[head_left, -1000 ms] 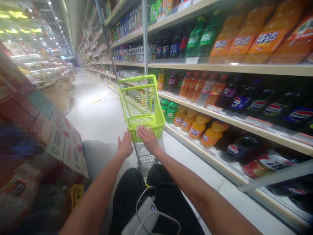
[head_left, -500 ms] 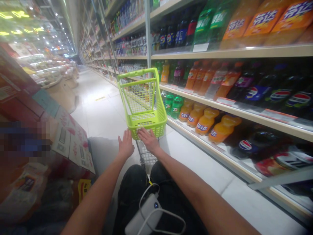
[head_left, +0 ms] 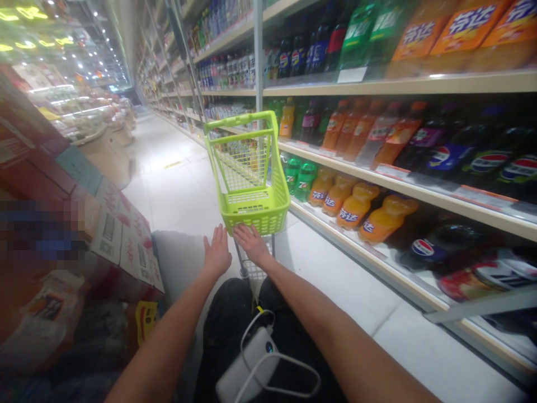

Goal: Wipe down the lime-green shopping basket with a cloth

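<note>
A small lime-green shopping cart [head_left: 251,184] stands in the aisle straight ahead, its upper basket empty, with a grey wire basket [head_left: 255,266] below it. My right hand [head_left: 251,243] lies flat against the near end of the green basket, fingers stretched out. My left hand [head_left: 217,254] is held open just left of the basket's near corner, fingers apart, not clearly touching it. Neither hand holds anything.
Shelves of soda bottles [head_left: 356,207] run along the right, orange, green and dark ones. Stacked cardboard boxes [head_left: 121,240] and packaged goods line the left. The white tiled aisle floor [head_left: 168,184] stretches ahead. A white power bank [head_left: 245,364] with cables hangs at my waist.
The cart has rolled a little farther forward and to the right. Both hands followed it, staying open at the basket's near end.
</note>
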The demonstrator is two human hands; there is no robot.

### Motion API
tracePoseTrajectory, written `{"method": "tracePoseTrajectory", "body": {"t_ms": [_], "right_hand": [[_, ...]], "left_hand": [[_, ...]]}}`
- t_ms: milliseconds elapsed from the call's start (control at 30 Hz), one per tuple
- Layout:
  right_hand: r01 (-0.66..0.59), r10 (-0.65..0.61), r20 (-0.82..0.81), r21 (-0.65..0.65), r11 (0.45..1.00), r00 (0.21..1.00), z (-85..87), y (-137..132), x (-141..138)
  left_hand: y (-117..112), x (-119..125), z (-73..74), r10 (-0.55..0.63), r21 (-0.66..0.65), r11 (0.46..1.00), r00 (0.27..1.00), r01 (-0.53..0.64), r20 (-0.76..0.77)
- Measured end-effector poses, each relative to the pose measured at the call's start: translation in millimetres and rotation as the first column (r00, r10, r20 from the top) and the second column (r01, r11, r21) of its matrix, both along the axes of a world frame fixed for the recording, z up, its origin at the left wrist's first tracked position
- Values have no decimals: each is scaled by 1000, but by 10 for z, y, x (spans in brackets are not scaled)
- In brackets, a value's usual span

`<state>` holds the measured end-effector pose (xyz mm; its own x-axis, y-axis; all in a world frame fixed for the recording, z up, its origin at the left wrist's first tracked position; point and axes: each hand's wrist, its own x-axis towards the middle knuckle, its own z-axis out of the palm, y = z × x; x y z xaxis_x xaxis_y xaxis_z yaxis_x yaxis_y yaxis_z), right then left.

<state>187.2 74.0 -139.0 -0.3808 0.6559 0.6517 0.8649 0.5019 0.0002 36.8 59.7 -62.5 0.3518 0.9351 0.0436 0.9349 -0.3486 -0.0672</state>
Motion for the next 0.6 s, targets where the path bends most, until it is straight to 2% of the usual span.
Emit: {"method": "tracePoseTrajectory", "body": {"t_ms": [100,300,367,600], "right_hand": [[5,-6,-30,-11,1000,1000,-31,-122,77],[86,-59,-168,155,984,984,326,-211,203],[106,-75,-172,181,978,982,379,-176,250],[113,-101,-124,92,989,987,198,-61,325]], "left_hand": [[-55,13,-42,-13,1,1000,1000,13,18],[-86,76,34,0,80,997,998,-5,56],[-94,127,71,-16,117,993,999,11,49],[-118,327,85,-119,135,984,993,120,-17]]}}
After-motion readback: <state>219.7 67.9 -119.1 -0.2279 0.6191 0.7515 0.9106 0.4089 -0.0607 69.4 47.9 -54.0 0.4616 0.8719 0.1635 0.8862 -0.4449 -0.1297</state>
